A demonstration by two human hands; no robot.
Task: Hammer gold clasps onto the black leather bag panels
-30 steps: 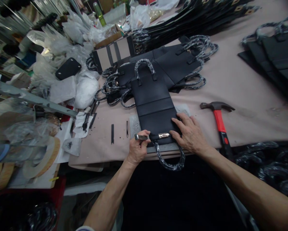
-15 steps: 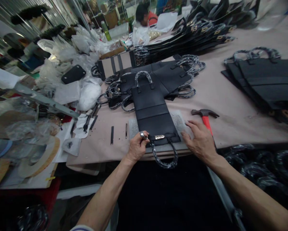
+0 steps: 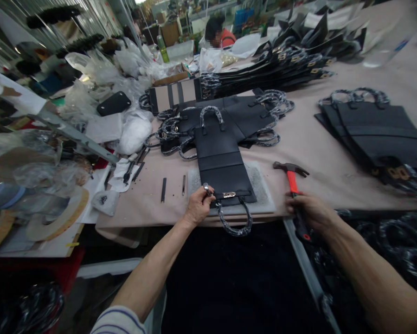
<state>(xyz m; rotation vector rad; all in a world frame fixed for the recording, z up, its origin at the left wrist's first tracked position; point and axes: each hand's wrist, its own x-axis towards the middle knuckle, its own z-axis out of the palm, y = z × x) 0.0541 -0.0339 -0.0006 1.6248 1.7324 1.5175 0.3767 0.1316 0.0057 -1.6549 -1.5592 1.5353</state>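
Two hands in play! The left hand [image 3: 198,204] pinches a small metal piece [image 3: 207,189] between thumb and fingers, right by the near-left corner of the black bag panel [image 3: 220,160]. Over on the right, the right hand [image 3: 309,211] is clamped around the hammer [image 3: 291,181]. That panel lies on a pale slab [image 3: 265,192] at the worktop's [image 3: 285,134] near edge, metal plate [image 3: 229,195] facing up, wrapped handle [image 3: 234,227] looping past the edge. Good form here, I'd judge: metal piece steady, panel flat, fingertips clear of the hammer's head.
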